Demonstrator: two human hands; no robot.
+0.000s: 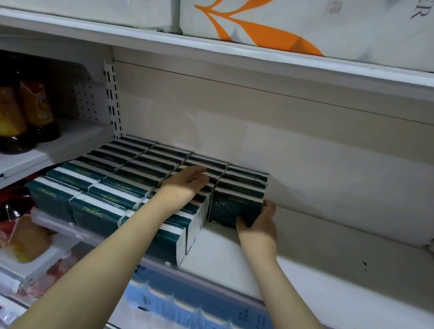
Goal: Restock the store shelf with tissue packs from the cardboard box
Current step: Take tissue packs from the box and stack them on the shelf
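White store shelving fills the view, and its middle shelf is seen bare along the right half, backed by a beige panel. Large white wrapped bundles with orange and yellow prints are stacked on the board above. The left half of the shelf is taken up by a block of packs, stood on edge in four rows running front to back, each pack dark teal with white bands and COMFORTABLE printed on it. The three left rows reach the front lip; the rightmost row is shorter and ends further back. Light blue packs are lined up on the level below, and dark bottles with red and yellow labels are set in the neighbouring bay at the left. The left hand is laid flat on top of the third row, fingers straight and together. The front pack of the short row is clasped by the right hand, the thumb pressed on its front face and the fingers curled round its right side.
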